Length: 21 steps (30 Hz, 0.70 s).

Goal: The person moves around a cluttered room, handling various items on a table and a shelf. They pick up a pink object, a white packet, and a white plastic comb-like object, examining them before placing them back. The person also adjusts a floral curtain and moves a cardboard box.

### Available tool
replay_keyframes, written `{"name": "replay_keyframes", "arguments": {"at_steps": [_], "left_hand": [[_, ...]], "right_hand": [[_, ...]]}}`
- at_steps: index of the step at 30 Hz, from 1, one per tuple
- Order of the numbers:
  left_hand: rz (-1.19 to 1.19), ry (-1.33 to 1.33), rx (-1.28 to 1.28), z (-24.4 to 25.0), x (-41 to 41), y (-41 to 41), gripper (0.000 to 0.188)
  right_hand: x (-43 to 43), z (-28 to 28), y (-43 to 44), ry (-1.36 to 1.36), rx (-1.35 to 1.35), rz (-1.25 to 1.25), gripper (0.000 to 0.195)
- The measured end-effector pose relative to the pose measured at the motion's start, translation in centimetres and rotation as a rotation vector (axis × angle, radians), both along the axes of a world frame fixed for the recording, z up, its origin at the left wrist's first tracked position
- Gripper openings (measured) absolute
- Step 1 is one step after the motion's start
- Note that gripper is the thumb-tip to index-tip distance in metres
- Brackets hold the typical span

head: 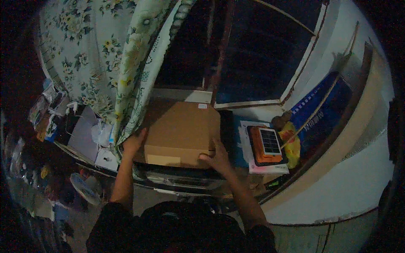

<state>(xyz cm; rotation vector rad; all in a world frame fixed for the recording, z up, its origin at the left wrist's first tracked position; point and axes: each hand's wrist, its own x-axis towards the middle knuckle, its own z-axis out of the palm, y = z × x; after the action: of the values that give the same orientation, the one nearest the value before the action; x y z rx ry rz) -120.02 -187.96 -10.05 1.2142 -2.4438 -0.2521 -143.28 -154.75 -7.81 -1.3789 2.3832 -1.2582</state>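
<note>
A closed brown cardboard box [180, 129] sits before me, below the window, with a small white label near its back edge and a paler strip on its front. My right hand [218, 158] grips its front right corner, thumb on the front face and fingers along the right side. At the box's left side is my left hand [134, 144], its fingers against the side. The lower end of a floral curtain [126, 104] hangs right at that hand and hides part of it. Dim light blurs the fingertips.
To the right, an orange solar-panel device [267, 144] lies on a white printed box [253, 167]. Beside it are a yellow bag [289, 145] and a blue printed package [319, 110]. Left lie a clear plastic bag [102, 132] and white plugs [72, 107]. A fan [84, 188] stands lower left.
</note>
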Motion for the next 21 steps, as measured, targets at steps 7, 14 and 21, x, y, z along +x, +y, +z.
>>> {"name": "replay_keyframes", "arguments": {"at_steps": [7, 14, 21], "left_hand": [[-0.361, 0.401, 1.095, 6.3, -1.8, 0.1, 0.056], [-0.421, 0.440, 1.090, 5.4, 0.2, 0.4, 0.047], [-0.558, 0.658, 0.739, 3.1, -0.8, 2.6, 0.043]], "right_hand": [[0.4, 1.6, -0.8, -0.375, -0.021, -0.060, 0.084], [1.5, 0.2, 0.5, -0.314, 0.009, -0.046, 0.086], [-5.6, 1.6, 0.3, 0.158, 0.270, 0.025, 0.081]]}}
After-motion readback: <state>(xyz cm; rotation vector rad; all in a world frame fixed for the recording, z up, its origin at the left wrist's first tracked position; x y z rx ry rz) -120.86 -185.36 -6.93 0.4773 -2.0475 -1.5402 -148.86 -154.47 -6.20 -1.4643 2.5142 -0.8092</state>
